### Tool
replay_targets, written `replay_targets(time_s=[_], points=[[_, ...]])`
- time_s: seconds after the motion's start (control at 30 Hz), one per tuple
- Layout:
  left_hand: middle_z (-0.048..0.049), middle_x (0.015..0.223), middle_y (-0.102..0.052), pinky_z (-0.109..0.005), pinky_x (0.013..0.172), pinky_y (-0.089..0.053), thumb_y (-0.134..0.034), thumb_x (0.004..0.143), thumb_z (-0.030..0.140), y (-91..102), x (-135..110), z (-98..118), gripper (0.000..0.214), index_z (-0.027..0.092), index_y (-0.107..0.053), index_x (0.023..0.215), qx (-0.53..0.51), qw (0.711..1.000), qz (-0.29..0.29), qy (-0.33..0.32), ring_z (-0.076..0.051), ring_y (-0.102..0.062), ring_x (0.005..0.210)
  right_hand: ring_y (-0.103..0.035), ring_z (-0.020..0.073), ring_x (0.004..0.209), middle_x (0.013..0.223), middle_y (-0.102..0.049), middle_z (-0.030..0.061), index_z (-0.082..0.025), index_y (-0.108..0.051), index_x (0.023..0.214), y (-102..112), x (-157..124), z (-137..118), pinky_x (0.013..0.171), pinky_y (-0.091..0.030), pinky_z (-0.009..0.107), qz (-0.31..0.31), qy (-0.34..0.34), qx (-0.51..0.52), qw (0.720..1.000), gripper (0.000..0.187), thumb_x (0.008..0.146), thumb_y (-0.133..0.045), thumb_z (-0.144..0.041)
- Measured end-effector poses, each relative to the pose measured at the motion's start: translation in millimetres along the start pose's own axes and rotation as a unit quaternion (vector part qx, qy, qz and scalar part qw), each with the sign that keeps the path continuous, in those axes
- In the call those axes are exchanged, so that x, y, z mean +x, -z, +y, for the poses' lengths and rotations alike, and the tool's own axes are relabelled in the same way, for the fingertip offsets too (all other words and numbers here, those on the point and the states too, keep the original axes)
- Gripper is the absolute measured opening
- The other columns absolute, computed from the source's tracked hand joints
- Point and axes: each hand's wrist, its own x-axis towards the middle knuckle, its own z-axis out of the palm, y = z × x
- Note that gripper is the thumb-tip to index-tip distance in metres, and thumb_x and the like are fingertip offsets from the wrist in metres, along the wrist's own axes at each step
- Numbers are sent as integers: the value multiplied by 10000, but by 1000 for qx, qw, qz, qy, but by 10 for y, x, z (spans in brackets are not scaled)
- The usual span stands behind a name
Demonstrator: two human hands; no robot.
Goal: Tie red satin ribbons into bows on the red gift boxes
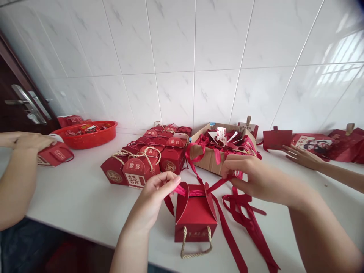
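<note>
A red gift box (196, 216) with a rope handle stands upright in front of me, its top flaps folded together. Dark red ribbon (196, 192) runs through the flaps at its top. On the left side, my left hand (159, 193) pinches the ribbon between thumb and finger. My right hand (241, 174) grips the ribbon to the right of the box, fingers curled round it. Long ribbon ends (230, 235) trail onto the white table beside the box, and a loose ribbon bow (241, 208) lies under my right hand.
Several finished red boxes (142, 163) stand grouped at left centre. Behind my right hand is a cardboard box (204, 161) of ribbons. A red basin (91, 142) of wrapped sweets stands further left. Another person's hands (34, 140) hold a box at left; another hand (304, 157) touches flat boxes at right.
</note>
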Motion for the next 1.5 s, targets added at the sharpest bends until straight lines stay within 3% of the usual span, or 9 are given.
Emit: replay_targets(time_s=[0.13,0.27,0.37,0.67,0.8,0.97,1.1,1.33,1.5], points=[[0,799,-554,-237,782,-358,-628,837,331,-6,-4,-9,270,179,-539,632,-64,998,-12,-6,-147,-476,836,-468,125,543,667,-582,-17,-219,-507,784,3,-1,37,479,-298,245,-14,-66,-13,998,16,799,-504,-216],[-29,868,-641,-299,910,-375,-624,834,333,17,-11,-36,212,183,-626,685,-129,990,-48,-11,-207,-545,967,-413,117,521,599,-509,-21,-211,-508,663,13,-4,83,458,-267,255,-31,-83,-20,996,199,838,-493,-305],[-32,839,-667,-305,864,-416,-642,820,318,40,-19,-30,176,185,-680,711,-165,985,-48,-12,-210,-584,909,-427,120,559,646,-521,-4,-197,-475,607,52,-24,98,490,-312,256,-22,-61,-13,998,307,858,-501,-370],[-46,903,-738,-311,787,-489,-654,796,273,32,-46,9,138,197,-759,746,-221,974,-1,-47,-176,-628,759,-557,151,628,793,-661,32,-227,-662,925,152,-67,102,536,-421,259,78,-44,51,995,248,919,-455,-363],[-76,957,-745,-353,800,-506,-625,722,186,31,-62,54,182,186,-772,830,-201,977,10,-68,-246,-653,868,-507,135,606,745,-623,29,-204,-643,923,175,-90,110,527,-395,263,124,-29,131,983,184,898,-538,-353],[-56,1011,-740,-393,913,-478,-555,643,106,23,-69,110,205,186,-741,673,-188,977,38,-97,-294,-612,1053,-489,98,593,683,-546,-23,-214,-576,857,173,-127,126,524,-390,238,138,22,369,919,82,869,-627,-277],[-71,1083,-719,-387,903,-479,-587,676,140,10,-84,123,309,201,-756,927,-164,980,73,-89,-304,-600,1081,-488,103,571,638,-531,-39,-257,-607,939,140,-96,164,527,-399,247,175,33,482,858,109,847,-655,-223],[-46,1156,-686,-376,915,-444,-585,754,153,19,-121,72,401,246,-704,1126,-148,980,64,-114,-223,-614,943,-456,111,562,615,-525,-23,-261,-656,748,125,-17,183,541,-393,259,202,25,585,785,74,816,-658,-231],[-58,1193,-667,-351,947,-406,-590,757,154,-63,-133,125,418,244,-682,1155,-167,977,69,-115,-218,-575,1031,-515,124,602,648,-581,14,-241,-749,761,141,22,255,548,-459,243,247,30,632,734,140,716,-707,-367]])
